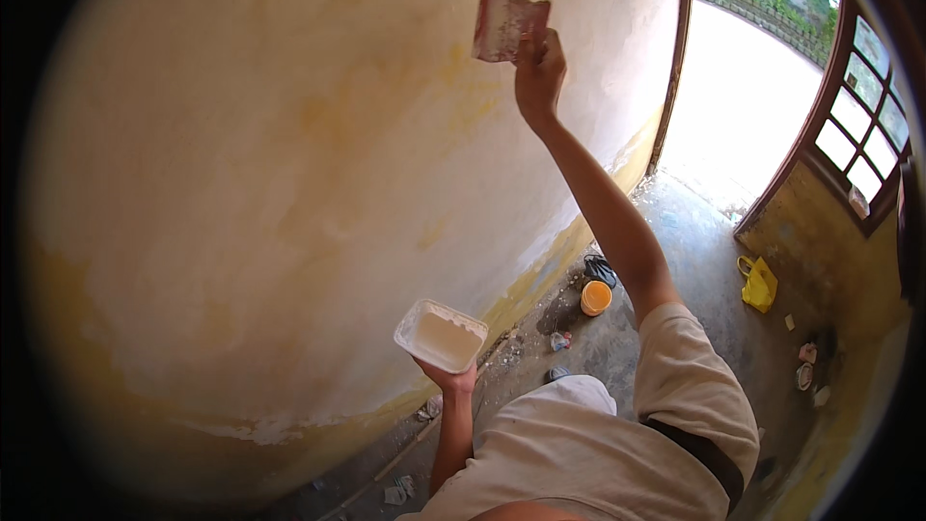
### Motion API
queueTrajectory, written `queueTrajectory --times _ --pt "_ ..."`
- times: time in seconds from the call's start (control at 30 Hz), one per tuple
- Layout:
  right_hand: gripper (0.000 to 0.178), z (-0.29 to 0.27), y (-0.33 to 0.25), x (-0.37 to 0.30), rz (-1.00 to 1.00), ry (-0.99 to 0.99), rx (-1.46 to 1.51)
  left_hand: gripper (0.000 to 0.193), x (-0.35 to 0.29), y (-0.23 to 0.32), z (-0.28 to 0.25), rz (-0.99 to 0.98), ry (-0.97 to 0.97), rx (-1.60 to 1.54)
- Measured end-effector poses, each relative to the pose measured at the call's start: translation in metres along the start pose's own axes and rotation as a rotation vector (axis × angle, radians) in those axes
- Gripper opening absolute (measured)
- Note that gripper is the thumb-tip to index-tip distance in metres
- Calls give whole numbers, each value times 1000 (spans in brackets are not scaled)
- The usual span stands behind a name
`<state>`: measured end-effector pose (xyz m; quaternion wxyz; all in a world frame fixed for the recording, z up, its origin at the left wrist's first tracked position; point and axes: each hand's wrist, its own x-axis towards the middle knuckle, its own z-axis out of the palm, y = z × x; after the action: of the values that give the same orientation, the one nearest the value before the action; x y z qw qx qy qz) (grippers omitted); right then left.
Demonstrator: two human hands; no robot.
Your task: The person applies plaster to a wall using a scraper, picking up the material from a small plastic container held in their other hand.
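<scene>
My left hand (451,378) holds a white rectangular plastic tub (467,319) from below, at the lower middle. Inside the tub is off-white paste or liquid, with smears along its rim. Raised high, my right hand (541,70) is closed on the lower right corner of a thin reddish-brown sheet (502,23), whitened in patches and bent at its edge. Behind the sheet stands a wall (318,222) coated in white with yellow patches showing through. Whether the sheet touches the wall, I cannot tell.
An orange-topped bucket (596,298) stands on the grey floor (690,260) by the wall, with a dark bundle (599,270) behind it. A yellow bag (758,284) and scattered scraps lie farther right. Beyond is an open doorway (748,87) beside a paned window (865,116).
</scene>
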<state>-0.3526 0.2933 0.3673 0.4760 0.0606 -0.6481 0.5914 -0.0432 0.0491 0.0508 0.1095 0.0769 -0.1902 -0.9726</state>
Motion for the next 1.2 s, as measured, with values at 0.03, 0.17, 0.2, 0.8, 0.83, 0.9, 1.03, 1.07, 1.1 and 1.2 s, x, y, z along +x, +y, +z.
queueTrajectory --times 0.03,0.17,0.2,0.8,0.83,0.9,1.03,1.07,1.1,1.2 --pt "21 -4 15 16 182 83 330 53 3 -2 -8 5 9 -11" --pt "31 -26 68 39 410 109 930 54 16 -11 -37 -32 2 -64" --pt "31 -22 66 36 413 103 934 54 18 -11 -45 -24 8 -71" --pt "57 116 -70 -139 -1079 -149 -168 54 30 -38 -77 92 81 -119" --pt "59 110 -62 -170 -1146 -241 -197 54 31 -38 -80 78 74 -105" --pt "60 92 -45 -211 -1199 -408 -104 54 36 -36 -84 70 61 -87" --pt "49 52 -13 -204 -785 -629 152 55 40 -33 -92 47 35 -94" --pt "44 46 -9 -186 -704 -509 243 55 41 -34 -96 32 27 -93" --pt "43 42 -5 -167 -617 -347 181 55 42 -32 -103 40 40 -89" --pt "41 41 18 -92 -531 67 25 54 48 -33 -120 9 19 -92"
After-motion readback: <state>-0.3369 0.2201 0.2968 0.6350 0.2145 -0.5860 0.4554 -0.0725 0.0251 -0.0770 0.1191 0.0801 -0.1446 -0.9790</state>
